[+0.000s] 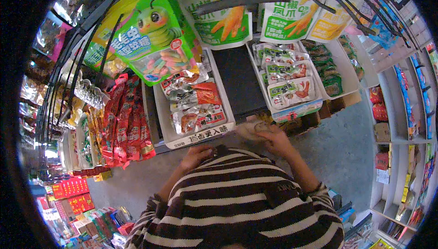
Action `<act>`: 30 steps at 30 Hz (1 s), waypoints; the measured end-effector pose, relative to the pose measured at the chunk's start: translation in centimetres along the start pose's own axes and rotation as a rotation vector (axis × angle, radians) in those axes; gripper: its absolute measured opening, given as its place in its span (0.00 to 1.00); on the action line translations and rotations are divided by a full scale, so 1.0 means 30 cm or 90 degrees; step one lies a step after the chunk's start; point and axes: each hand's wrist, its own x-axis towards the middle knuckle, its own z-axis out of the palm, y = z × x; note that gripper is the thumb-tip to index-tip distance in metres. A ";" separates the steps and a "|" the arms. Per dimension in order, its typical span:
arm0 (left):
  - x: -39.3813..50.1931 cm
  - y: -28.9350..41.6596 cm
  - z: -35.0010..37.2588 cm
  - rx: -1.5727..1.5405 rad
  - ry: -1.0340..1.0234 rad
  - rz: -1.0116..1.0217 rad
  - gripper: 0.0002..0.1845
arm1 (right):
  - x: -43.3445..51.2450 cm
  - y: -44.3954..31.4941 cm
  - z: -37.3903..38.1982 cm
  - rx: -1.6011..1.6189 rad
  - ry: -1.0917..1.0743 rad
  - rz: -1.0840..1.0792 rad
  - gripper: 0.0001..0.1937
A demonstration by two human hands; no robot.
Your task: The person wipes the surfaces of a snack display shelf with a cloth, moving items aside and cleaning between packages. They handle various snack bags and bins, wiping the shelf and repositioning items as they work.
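My right hand (275, 140) holds what looks like a pale, blurred cloth or packet (252, 129) just below the gap between two white trays. Close to my striped top, my left hand (196, 156) is by a small dark item I cannot make out; whether it grips it is not plain. Above my left hand, a white tray (166, 139) holds silvery and red snack packets (197, 118). To the right of the bare dark shelf strip (234, 78), another tray (261, 88) holds white snack packets (291, 91).
Red snack packets (126, 126) stand at the left. A green gummy candy bag (159, 33) and white chicken-feet pouches (222, 20) hang above, among black metal hooks (243, 3). Green packets (323, 67) fill a tray at right. White shelving (390, 139) stands across the floor.
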 end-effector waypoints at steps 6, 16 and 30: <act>0.257 0.139 0.239 0.327 -0.170 0.395 0.18 | -0.005 0.171 -0.368 -0.074 0.355 0.151 0.22; 0.518 0.487 0.519 -0.489 -0.116 0.110 0.08 | 0.151 0.137 -0.088 -0.246 0.205 -0.005 0.22; 0.349 0.257 0.385 -0.421 -0.137 0.049 0.09 | 0.032 0.134 -0.161 -0.384 0.246 0.200 0.22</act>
